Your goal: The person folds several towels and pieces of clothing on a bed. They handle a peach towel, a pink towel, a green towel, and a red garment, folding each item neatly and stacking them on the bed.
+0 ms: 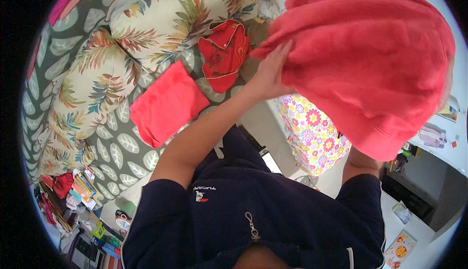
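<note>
A large coral-red cloth point(370, 64), perhaps a garment, hangs spread out between my two hands at the upper right. My left hand point(275, 74) is closed on its left edge, thumb and fingers against the fabric. At the cloth's far right edge a sliver of my right hand point(446, 86) shows; most of it is behind the fabric, which it appears to grip. Left of my forearm, a folded coral-red garment point(168, 103) lies on the leaf-patterned sofa cover point(124, 154). Beyond it is a red patterned garment point(224, 54) with pale piping, also folded.
Leaf-print cushions point(92, 83) line the sofa's back and left. A flower-patterned cover point(312, 132) drapes below the raised cloth. Books and boxes point(87, 239) are piled at the lower left. A white surface point(399, 239) with a red-and-yellow card stands at the lower right.
</note>
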